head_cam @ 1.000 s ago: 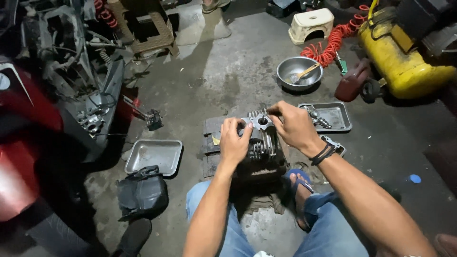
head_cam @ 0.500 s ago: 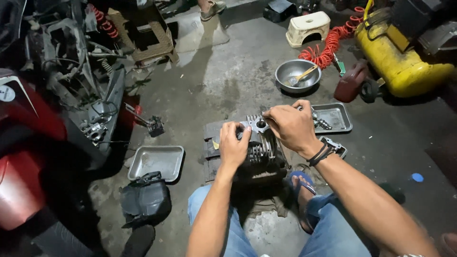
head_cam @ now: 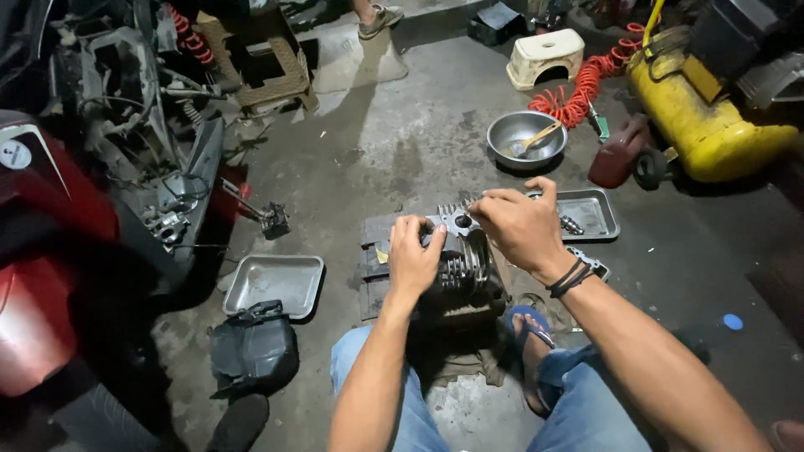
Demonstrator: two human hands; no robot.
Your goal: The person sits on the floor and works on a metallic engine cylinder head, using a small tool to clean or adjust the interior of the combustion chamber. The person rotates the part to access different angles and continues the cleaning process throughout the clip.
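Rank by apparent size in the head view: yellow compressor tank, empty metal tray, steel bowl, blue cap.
1. yellow compressor tank, partly cut off
2. empty metal tray
3. steel bowl, farther away, so its place below the tray is unsure
4. blue cap

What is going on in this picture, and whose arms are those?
The picture comes from a small camera worn on a person's head, so you see what that person sees when looking down. The two arms belong to them, and their knees in blue jeans show at the bottom.

They sit low on a grey concrete floor. Between their hands is a metal engine part with thin fins, resting on a dark block. The left hand steadies it, and the right hand pinches something at its top plate; what exactly is too small to tell.

Around them lie an empty metal tray, another tray with small parts, a round steel bowl, a coiled orange hose and a yellow tank. On the left stands a red motorbike with its covers off.
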